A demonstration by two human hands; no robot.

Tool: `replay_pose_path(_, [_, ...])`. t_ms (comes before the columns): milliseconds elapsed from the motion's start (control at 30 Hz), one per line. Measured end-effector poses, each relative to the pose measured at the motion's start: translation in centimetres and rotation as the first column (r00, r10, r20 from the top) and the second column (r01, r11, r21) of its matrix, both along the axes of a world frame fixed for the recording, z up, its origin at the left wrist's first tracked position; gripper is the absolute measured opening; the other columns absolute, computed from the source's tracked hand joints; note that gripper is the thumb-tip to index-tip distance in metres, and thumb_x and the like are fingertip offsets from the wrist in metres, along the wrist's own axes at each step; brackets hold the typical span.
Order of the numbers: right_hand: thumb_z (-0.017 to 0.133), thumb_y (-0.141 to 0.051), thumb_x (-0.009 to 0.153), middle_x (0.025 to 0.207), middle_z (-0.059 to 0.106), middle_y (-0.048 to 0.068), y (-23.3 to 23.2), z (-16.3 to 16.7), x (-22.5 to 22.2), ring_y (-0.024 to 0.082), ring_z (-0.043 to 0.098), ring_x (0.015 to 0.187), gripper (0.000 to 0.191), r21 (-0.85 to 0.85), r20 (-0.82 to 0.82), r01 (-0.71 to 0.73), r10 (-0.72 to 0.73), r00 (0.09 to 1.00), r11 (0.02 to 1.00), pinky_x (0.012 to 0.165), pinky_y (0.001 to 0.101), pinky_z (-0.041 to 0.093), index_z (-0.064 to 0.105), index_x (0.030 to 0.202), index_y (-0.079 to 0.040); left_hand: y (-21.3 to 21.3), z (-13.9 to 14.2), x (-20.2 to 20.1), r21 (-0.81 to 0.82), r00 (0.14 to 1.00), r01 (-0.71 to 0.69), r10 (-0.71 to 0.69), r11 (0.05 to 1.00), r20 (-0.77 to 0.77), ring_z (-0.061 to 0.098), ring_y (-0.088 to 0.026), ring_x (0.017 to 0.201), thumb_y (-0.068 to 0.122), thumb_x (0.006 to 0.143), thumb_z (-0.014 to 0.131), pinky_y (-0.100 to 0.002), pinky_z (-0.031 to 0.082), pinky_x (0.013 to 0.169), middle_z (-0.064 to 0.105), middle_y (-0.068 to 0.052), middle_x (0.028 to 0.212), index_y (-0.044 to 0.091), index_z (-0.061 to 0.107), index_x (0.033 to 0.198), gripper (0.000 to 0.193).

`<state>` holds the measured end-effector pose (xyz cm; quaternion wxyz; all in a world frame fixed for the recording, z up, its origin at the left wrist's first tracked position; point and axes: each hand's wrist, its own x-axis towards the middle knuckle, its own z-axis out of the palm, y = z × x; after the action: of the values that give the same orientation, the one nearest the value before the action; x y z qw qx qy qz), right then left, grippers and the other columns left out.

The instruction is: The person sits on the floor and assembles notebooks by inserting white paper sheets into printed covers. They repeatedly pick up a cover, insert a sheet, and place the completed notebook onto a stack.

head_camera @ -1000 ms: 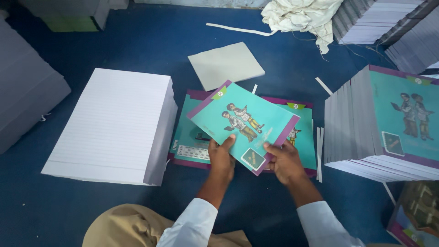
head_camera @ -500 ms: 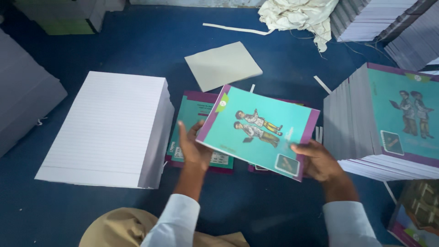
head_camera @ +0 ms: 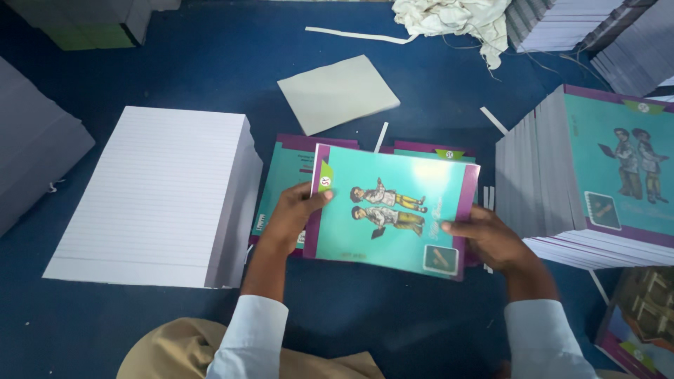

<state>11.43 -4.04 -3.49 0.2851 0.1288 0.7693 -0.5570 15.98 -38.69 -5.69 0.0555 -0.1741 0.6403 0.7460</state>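
Both hands, L (head_camera: pixel 293 219) & R (head_camera: pixel 491 238), grasp teal glossy notebook cover w/ purple border (head_camera: pixel 393 210) above flat pile of same covers (head_camera: pixel 281 182); tall white ruled-paper stack (head_camera: pixel 151 193) beside.

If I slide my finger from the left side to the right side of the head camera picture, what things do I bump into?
Grey stack at the edge → tall pile of lined white paper → left hand → teal and purple cover held in both hands → right hand → big stack of teal-covered books.
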Motion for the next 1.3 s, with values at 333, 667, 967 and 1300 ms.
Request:
replay_pose_path(333, [0.069,-0.010,0.092,0.115,0.071,0.015,-1.7,-5.1,-1.2,0.022,0.068,0.104,0.033,-0.043,-0.569,0.050,-0.065,0.820,0.998,0.088,0.0364,0.056,0.065,0.123,0.000,2.3,-1.7,-0.2,-0.025,0.916,-0.124,0.105,0.992,-0.387,0.053,-0.009,0.079,0.019,0.096,0.068,-0.027,0.046,0.071,0.064,0.000,0.090,0.004,0.070,0.113,0.023])
replay_pose_path(667, [0.067,-0.009,0.093,0.112,0.069,0.012,-2.6,-6.8,-0.2,0.022,0.067,0.102,0.032,-0.009,-0.549,0.127,-0.111,0.828,0.992,0.085,0.0389,0.056,0.062,0.124,-0.002,2.6,-6.6,-0.3,0.003,0.867,-0.131,0.116,0.991,-0.485,0.055,-0.011,0.091,0.023,0.101,0.064,-0.028,0.047,0.080,0.064,-0.002,0.102,0.002,0.064,0.122,0.030])
replay_pose_path(967, [0.055,0.006,0.087,0.114,0.060,0.011,-1.9,-7.4,-1.4,0.021,0.060,0.105,0.040,-0.185,-0.697,0.114,-0.212,0.685,0.976,0.093,0.0346,0.051,0.056,0.126,-0.002,4.3,-5.2,0.4,-0.003,0.807,-0.243,0.200,0.970,-0.555,0.057,-0.017,0.114,0.021,0.099,0.065,-0.034,0.046,0.101,0.060,-0.008,0.122,0.005,0.047,0.140,0.047])
replay_pose_path(1300, [0.055,0.002,0.088,0.114,0.062,0.013,-2.6,-6.7,-1.1,0.022,0.062,0.105,0.040,-0.187,-0.617,0.141,-0.229,0.753,0.972,0.092,0.0373,0.053,0.054,0.128,-0.002,5.0,-4.8,0.4,0.088,0.851,-0.220,0.236,0.971,-0.470,0.057,-0.019,0.114,0.014,0.099,0.060,-0.036,0.045,0.100,0.060,-0.010,0.124,0.006,0.043,0.145,0.049])
